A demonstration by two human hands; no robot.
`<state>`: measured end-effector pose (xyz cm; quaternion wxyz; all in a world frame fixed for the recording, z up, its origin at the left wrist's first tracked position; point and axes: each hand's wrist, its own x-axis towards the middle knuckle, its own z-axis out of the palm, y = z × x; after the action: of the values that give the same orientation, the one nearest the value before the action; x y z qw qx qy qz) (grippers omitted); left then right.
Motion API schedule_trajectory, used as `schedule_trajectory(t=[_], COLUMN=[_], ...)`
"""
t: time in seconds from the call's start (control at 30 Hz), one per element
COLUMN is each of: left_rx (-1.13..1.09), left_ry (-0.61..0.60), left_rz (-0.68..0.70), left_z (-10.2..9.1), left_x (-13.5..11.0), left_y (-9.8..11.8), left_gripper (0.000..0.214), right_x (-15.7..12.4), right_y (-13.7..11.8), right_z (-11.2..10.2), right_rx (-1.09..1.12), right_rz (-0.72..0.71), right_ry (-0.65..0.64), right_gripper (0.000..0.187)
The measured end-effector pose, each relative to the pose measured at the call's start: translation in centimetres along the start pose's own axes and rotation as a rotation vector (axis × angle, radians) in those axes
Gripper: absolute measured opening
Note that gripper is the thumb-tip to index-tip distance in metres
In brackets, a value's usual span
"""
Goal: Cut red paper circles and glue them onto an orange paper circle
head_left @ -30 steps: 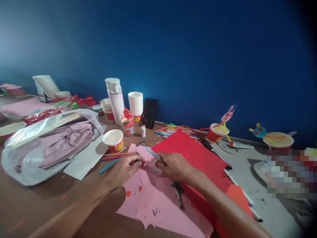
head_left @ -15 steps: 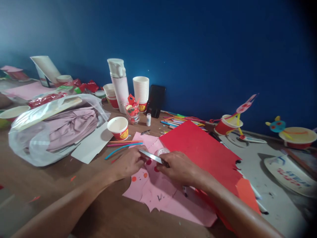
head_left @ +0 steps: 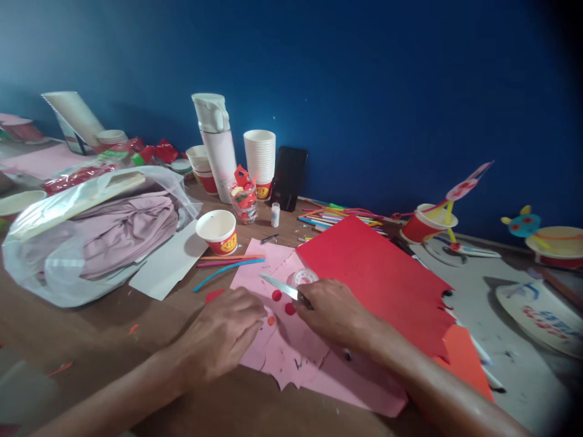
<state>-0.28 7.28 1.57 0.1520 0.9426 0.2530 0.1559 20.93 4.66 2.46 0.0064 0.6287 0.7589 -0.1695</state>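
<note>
My right hand (head_left: pixel 334 309) is closed around scissors (head_left: pixel 282 286), their silver blades pointing left and their handles mostly covered by the fingers. Fingers curled and pressed together, my left hand (head_left: pixel 223 334) is over the left edge of the pink paper (head_left: pixel 314 379). A small pale bit shows at its fingertips, too small to name. On the pink paper lie red dots (head_left: pixel 276 295) and an orange dot (head_left: pixel 271 320). A roll of clear tape (head_left: pixel 305 277) sits just beyond the blades. Behind my left hand a red scrap (head_left: pixel 214 295) shows.
Red paper (head_left: pixel 364 273) overlaps the pink sheet on the right. A paper cup (head_left: pixel 217 232), a flask (head_left: pixel 218 152), stacked cups (head_left: pixel 259 155) and a phone (head_left: pixel 290 178) stand behind. A plastic bag (head_left: pixel 54 267) lies left. Colourful sticks (head_left: pixel 337 217) lie near the wall.
My left hand has moved down and left, away from the scissors' tips. The right hand still holds the scissors. The camera view has shifted slightly.
</note>
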Motion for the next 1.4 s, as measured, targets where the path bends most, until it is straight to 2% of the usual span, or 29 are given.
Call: schedule_trajectory(t=[0.1,0.17,0.27,0.4,0.47,0.6,0.7,0.8,0.97,1.1,1.13,1.2,1.27,1.33,1.4], left_rx=[0.049,0.104,0.191,0.321,0.352,0.337,0.316,0.315,0.284,0.259,0.262,0.27,0.281,0.285,0.289], left_ry=[-0.095,-0.144,-0.223,-0.21,-0.195,-0.168,-0.14,-0.138,-0.279,-0.3,-0.292,-0.255,-0.216,-0.181,-0.158], left_rz=[0.077,0.091,0.096,0.128,0.168,0.184,0.217,0.216,0.105,0.151,0.141,0.126,0.112,0.117,0.122], left_z=[0.9,1.7,3.0,5.0,5.9,7.2,7.3,6.7,5.0,4.7,4.7,4.6,4.4,4.5,4.8], left_x=[0.0,0.1,0.0,-0.2,-0.3,-0.4,-0.5,-0.4,0.2,0.2,0.1,0.0,-0.1,-0.1,0.0], left_y=[1.3,1.9,2.5,2.5,2.1,0.9,0.4,0.6,1.4,1.5,1.6,1.8,2.0,2.1,1.9], left_gripper=[0.027,0.04,0.061,0.064,0.065,0.066,0.071,0.072,0.063,0.066,0.067,0.065,0.055,0.046,0.043], right_x=[0.0,-0.2,-0.2,0.8,1.6,3.0,3.4,3.7,4.2,3.9,3.6,3.0,2.3,1.7,1.5], right_y=[0.2,0.5,1.5,4.3,6.0,8.2,8.4,8.4,9.1,8.3,7.8,6.8,5.8,5.2,4.9], right_z=[-0.7,-1.5,-2.7,-2.9,-2.3,-0.7,0.1,0.8,1.9,1.3,1.0,0.2,-0.3,-0.4,-0.2], right_rx=[0.001,0.016,0.038,0.009,-0.051,-0.112,-0.123,-0.149,-0.2,-0.132,-0.086,0.028,0.096,0.123,0.123], right_rz=[0.022,0.048,0.126,0.29,0.335,0.307,0.308,0.276,0.197,0.107,0.052,-0.108,-0.25,-0.297,-0.284], right_ry=[0.006,0.048,0.19,0.383,0.366,0.325,0.324,0.368,0.54,0.638,0.628,0.514,0.347,0.259,0.226], right_gripper=[0.025,0.026,0.027,0.035,0.032,0.028,0.029,0.028,0.023,0.024,0.025,0.032,0.053,0.063,0.06])
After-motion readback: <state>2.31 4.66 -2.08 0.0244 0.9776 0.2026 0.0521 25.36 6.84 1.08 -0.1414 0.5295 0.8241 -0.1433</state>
